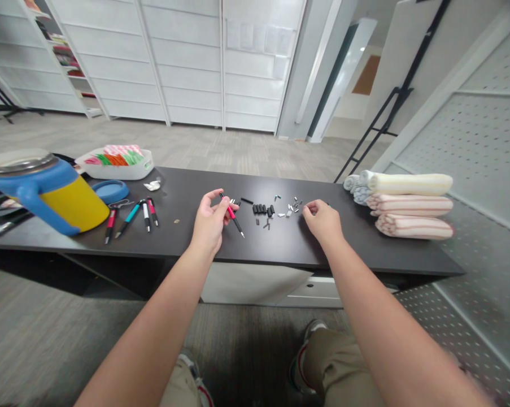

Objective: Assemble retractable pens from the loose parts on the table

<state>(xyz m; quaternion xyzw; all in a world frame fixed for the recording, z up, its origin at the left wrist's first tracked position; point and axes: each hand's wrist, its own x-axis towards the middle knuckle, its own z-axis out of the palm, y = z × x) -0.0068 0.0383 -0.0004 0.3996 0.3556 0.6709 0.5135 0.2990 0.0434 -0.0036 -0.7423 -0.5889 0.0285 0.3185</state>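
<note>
While the dark worktop (187, 192) ran across the view, its left part carried a large blue and yellow jug (79, 206) with a thick handle. Behind the jug and a little to the right was a low white basket (143, 167) filled with colourful bundles in pink, green, orange and white. A round blue disc (109, 191) lay between the jug and the basket. Just right of the jug, four pens (130, 219) lay side by side, two partly red, one teal and one white, their silver tips toward the near edge. A crumpled white scrap (152, 185) lay behind them.

Near the middle, the person's left hand (212, 223) was raised over the worktop. Its grip was clamped on a red-and-black pen (232, 215), held between thumb and fingers, the silver tip slanting down to the right. Just beyond that hand lay a thin black stick (247, 200); to the right came a row of short black tubes (263, 210), then a scatter of small silvery pieces (295, 206).

Beside those pieces, the right hand (325, 220) reached low, fingers curled and fingertips near the surface. Whether its grip was pinched on something small, I cannot tell. At the right end, rolled cloths (411, 202) were stacked, cream above striped pink, with pale blue-grey rolls at the left.
</note>
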